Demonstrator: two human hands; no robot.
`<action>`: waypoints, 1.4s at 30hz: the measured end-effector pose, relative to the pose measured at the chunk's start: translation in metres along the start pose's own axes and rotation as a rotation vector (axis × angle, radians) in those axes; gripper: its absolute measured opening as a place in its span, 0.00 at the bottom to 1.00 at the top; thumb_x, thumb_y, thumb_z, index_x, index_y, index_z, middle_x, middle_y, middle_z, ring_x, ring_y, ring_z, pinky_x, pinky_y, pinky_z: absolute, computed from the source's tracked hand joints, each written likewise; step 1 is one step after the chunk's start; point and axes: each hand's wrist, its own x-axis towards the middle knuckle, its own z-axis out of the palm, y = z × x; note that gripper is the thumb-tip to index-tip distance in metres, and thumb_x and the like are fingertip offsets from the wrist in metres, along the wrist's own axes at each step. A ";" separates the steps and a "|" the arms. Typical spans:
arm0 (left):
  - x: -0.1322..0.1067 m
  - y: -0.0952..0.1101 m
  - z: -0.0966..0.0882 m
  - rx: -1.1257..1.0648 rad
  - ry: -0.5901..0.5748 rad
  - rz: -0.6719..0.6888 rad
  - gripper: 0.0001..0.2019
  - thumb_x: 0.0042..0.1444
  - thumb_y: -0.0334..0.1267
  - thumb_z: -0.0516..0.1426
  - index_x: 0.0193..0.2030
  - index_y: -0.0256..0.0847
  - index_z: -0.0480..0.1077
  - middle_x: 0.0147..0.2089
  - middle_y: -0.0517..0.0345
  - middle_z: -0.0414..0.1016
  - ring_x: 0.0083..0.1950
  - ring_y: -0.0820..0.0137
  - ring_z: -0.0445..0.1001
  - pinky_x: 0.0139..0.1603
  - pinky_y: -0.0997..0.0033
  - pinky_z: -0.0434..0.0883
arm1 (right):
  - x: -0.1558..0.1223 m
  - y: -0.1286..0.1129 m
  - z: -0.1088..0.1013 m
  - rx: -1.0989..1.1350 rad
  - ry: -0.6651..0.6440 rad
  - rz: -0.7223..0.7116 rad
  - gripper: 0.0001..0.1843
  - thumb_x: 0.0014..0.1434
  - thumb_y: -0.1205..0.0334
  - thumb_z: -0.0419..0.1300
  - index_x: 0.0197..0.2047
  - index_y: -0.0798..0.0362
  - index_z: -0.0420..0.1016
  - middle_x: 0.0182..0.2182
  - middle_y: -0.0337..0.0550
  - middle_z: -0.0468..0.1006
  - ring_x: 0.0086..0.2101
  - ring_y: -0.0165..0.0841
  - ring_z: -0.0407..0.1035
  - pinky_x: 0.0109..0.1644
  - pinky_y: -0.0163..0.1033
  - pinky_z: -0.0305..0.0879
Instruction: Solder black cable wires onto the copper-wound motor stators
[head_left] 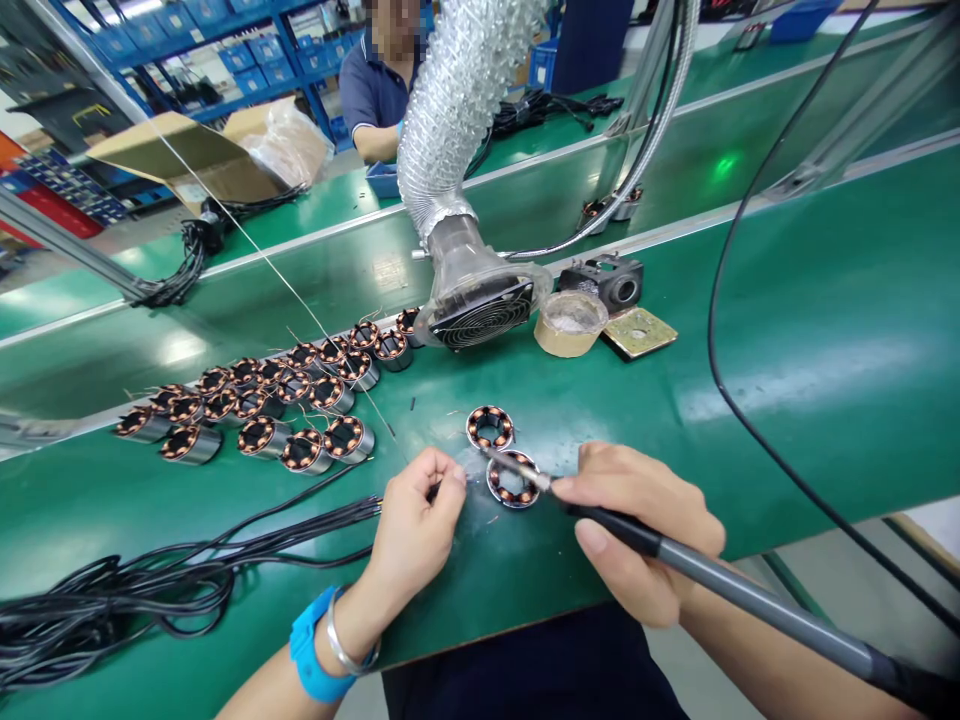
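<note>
My right hand (pixel 637 520) is closed around a soldering iron (pixel 705 570). Its metal tip reaches left over two copper-wound motor stators, the farther one (pixel 490 428) and the nearer one (pixel 517 480), which lie side by side on the green bench. My left hand (pixel 420 520) pinches a black cable (pixel 433 490), with thin wire ends poking out beside the nearer stator. A thin solder-like strand (pixel 300 295) runs down from the upper left toward my left fingers; whether they grip it too is hidden. Faint smoke hangs by the tip.
Rows of stators (pixel 304 450) stand at the left, behind a bundle of black cables (pixel 112 600). A fume hose (pixel 450 150) with a fan grille hangs ahead. Beside it are a round tub (pixel 571 325) and a square board (pixel 639 332). A co-worker (pixel 375 95) sits opposite.
</note>
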 end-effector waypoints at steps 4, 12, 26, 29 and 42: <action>0.000 0.000 0.000 0.009 -0.004 0.015 0.12 0.60 0.42 0.53 0.28 0.40 0.62 0.22 0.67 0.56 0.25 0.75 0.54 0.27 0.75 0.53 | -0.003 0.006 -0.001 -0.067 0.122 -0.022 0.20 0.54 0.69 0.57 0.50 0.49 0.76 0.29 0.44 0.73 0.25 0.34 0.65 0.26 0.42 0.65; 0.001 0.000 0.000 0.016 -0.004 -0.003 0.12 0.60 0.43 0.54 0.28 0.41 0.63 0.22 0.67 0.55 0.25 0.75 0.53 0.26 0.75 0.52 | -0.010 0.019 0.004 -0.115 0.204 -0.058 0.18 0.61 0.61 0.58 0.54 0.47 0.74 0.29 0.44 0.71 0.26 0.36 0.66 0.25 0.44 0.66; 0.000 0.001 -0.008 -0.003 -0.177 -0.007 0.16 0.66 0.48 0.48 0.29 0.42 0.60 0.23 0.66 0.56 0.26 0.73 0.55 0.29 0.73 0.54 | 0.000 0.020 0.020 -0.140 -0.138 -0.078 0.15 0.58 0.77 0.59 0.45 0.50 0.71 0.34 0.43 0.81 0.31 0.33 0.76 0.35 0.38 0.75; -0.002 0.003 -0.013 0.037 -0.261 0.038 0.19 0.68 0.49 0.45 0.28 0.42 0.57 0.24 0.65 0.58 0.27 0.72 0.57 0.31 0.71 0.55 | 0.004 0.023 0.028 -0.160 -0.232 -0.148 0.16 0.59 0.77 0.57 0.47 0.50 0.69 0.34 0.43 0.82 0.32 0.33 0.75 0.38 0.40 0.74; -0.002 0.011 -0.024 0.189 -0.338 0.137 0.16 0.68 0.49 0.46 0.33 0.41 0.60 0.29 0.63 0.59 0.32 0.71 0.57 0.35 0.71 0.58 | -0.001 0.021 0.027 -0.101 -0.246 -0.201 0.16 0.56 0.77 0.56 0.46 0.51 0.69 0.28 0.39 0.77 0.25 0.30 0.69 0.34 0.38 0.71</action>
